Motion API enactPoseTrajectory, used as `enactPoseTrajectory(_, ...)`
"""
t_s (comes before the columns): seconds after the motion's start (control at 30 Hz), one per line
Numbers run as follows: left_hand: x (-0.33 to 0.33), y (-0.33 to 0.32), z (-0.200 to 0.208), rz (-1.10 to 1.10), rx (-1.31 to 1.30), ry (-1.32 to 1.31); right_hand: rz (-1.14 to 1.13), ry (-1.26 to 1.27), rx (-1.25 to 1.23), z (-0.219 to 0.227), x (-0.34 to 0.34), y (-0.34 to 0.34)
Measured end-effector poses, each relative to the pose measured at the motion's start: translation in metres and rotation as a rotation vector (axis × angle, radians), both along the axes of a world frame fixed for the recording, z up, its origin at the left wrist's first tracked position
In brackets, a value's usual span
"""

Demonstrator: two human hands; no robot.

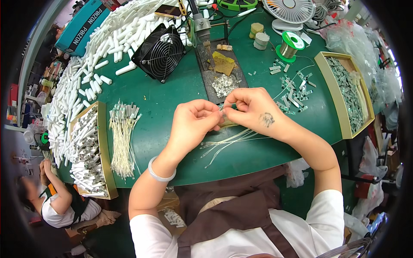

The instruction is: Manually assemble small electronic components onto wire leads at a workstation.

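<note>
At the frame's centre, the left hand (195, 120) and right hand (254, 109) pinch a thin pale wire (228, 104) between thumbs and forefingers, its long axis running roughly left-right, its ends unclear. Just below, several loose wires (226, 142), too overlapped to count, point lower left. Two open boxes, one left (103, 150), one right (331, 96), flank one black fan (161, 53), upper centre-left.

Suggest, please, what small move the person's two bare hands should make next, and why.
Perhaps tilt the thin, pale strand slightly to check its alignment: the bare left hand and bare right hand meet in a close pinch that hides most of what lies between them. A gentle tilt seems best, as several long, pale wires lie close below.
</note>
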State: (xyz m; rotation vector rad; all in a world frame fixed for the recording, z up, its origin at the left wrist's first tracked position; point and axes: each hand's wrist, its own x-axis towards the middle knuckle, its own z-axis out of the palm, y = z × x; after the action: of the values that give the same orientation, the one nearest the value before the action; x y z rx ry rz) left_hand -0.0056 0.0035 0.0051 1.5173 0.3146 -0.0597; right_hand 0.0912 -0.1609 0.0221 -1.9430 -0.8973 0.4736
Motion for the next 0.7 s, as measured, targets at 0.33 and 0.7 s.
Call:
enactPoseTrajectory(0.33,0.0004,0.0053,-0.0026,0.037,-0.133,0.007,0.009,-0.111,0.176,-0.0081,0.0,-0.0005)
enactPoseTrajectory(0.7,0.0011,0.0045,-0.0051,0.047,-0.151,-0.006,0.025,-0.14,0.186,-0.0071,-0.0005,-0.0005)
